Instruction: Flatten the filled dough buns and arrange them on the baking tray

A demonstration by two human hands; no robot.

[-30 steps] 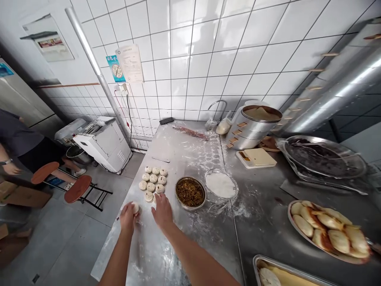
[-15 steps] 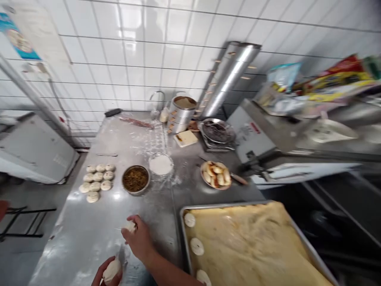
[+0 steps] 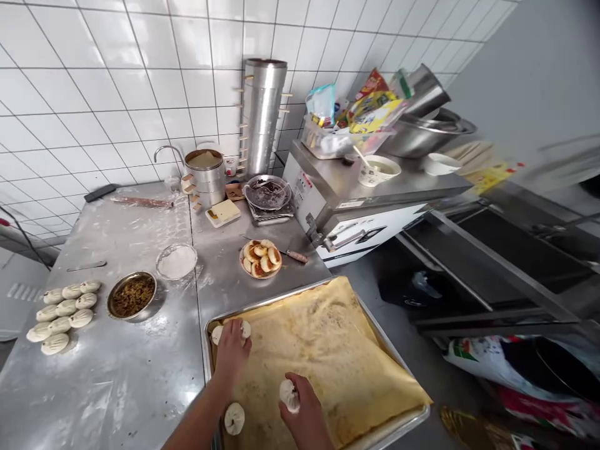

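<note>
2 hands over the tray (image 3: 375, 325). Our left hand (image 3: 233, 351) lies flat, fingers pressing a bun (image 3: 244, 329) at the tray's near-left corner. Our right hand (image 3: 304, 409) is curled around a 2nd bun (image 3: 289, 394), held just above the yellow cloth (image 3: 328, 344). A 3rd bun (image 3: 234, 417) sits between our wrists.
</note>
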